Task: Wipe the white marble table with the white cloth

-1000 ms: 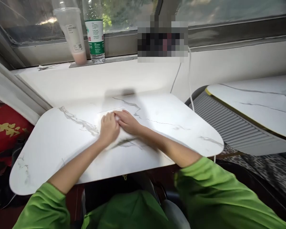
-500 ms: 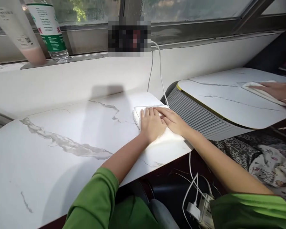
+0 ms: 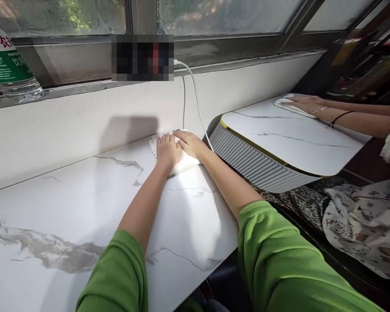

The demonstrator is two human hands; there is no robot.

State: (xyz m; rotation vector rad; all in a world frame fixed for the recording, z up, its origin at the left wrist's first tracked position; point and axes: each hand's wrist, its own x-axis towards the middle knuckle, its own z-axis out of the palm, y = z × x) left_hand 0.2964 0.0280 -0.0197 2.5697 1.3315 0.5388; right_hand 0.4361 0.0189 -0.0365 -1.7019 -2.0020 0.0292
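A white cloth (image 3: 186,165) lies on the far right corner of the marble-patterned white table (image 3: 74,203), close to the wall. My left hand (image 3: 167,151) rests flat on it, fingers stretched forward. Beside it, my right hand (image 3: 191,145) presses on the same cloth, its fingertips touching or just overlapping the left hand. Both palms face down, and parts of the cloth are hidden under them.
On the sill at left stands a water bottle (image 3: 14,71). A white cable (image 3: 196,97) runs down from a blurred-out object (image 3: 143,57). At right, another person's hand (image 3: 303,104) is on a white cloth on a second marble-patterned table (image 3: 299,151) with ribbed sides.
Both my hands have slid the cloth away from me toward the wall. The other person's hand has moved its cloth toward the wall too. My view has shifted to the right.
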